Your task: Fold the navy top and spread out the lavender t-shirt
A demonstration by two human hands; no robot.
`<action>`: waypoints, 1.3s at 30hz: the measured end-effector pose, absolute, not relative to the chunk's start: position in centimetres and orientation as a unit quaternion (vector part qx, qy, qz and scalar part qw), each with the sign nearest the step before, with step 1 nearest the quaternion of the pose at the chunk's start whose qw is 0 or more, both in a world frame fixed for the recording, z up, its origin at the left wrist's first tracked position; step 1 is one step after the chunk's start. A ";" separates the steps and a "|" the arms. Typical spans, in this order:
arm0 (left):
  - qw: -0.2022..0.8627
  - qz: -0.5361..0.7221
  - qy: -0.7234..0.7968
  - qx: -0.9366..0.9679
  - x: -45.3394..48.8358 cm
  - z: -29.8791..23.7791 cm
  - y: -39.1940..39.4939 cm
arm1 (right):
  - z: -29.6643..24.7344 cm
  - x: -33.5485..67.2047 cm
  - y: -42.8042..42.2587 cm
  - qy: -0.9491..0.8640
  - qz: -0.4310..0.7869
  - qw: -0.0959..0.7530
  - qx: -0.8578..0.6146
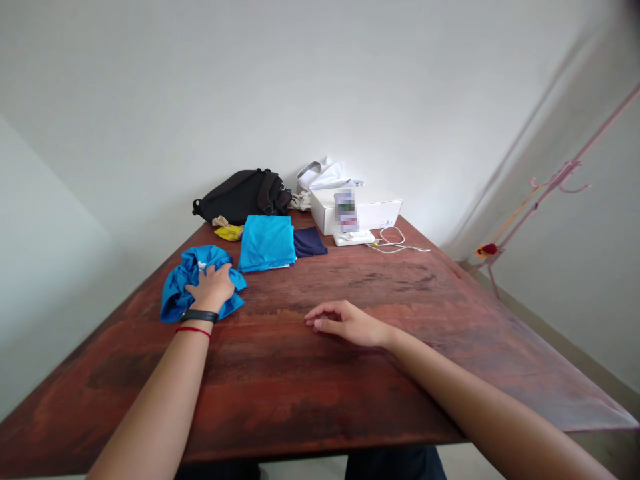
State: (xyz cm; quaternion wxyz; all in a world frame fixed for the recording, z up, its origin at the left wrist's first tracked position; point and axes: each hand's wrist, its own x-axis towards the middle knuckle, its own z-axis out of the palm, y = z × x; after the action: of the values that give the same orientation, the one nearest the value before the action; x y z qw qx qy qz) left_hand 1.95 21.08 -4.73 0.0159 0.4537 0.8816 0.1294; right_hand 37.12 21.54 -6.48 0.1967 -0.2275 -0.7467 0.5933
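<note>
Blue cloth [174,290]: crumpled on the table [280,393], left side.
Left hand [213,288]: atop that cloth, fingers spread wide; cannot tell whether they grip.
Right hand [357,325]: near the middle, loosely curled, narrow gap at the thumb.
Folded cloth [267,241]: farther, right of the crumpled one, before the black bag [235,193].

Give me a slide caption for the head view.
Left hand on crumpled blue cloth, right hand empty, black bag behind.

Left hand [213,288]: bare fingers | same wrist: flat black band [200,316], thin red cord [194,330] just nearer | right hand [361,325]: bare, wrist too | near, low: dark trousers [395,465]
</note>
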 end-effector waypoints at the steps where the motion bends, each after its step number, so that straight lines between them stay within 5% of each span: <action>1: 0.014 0.129 0.888 0.442 1.6 -4.8 21.0 | -6.5 37.1 21.5 -0.743 0.596 0.200 -0.231; 11: -0.146 0.242 0.740 0.610 4.8 -6.0 22.9 | -6.9 37.0 21.7 -0.737 0.603 0.206 -0.225; 26: -0.155 0.217 0.699 0.664 3.9 -8.0 24.2 | -6.5 36.9 21.5 -0.758 0.582 0.188 -0.226; 39: -0.088 0.351 0.709 0.605 4.8 -7.0 24.0 | -6.5 37.0 21.4 -0.757 0.584 0.187 -0.226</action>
State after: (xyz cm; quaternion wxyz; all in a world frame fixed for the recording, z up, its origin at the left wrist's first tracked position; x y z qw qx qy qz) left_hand 4.79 24.04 -7.05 -0.0882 0.6052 0.7088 0.3515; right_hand 36.96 21.44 -6.48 0.1868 -0.2257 -0.7571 0.5839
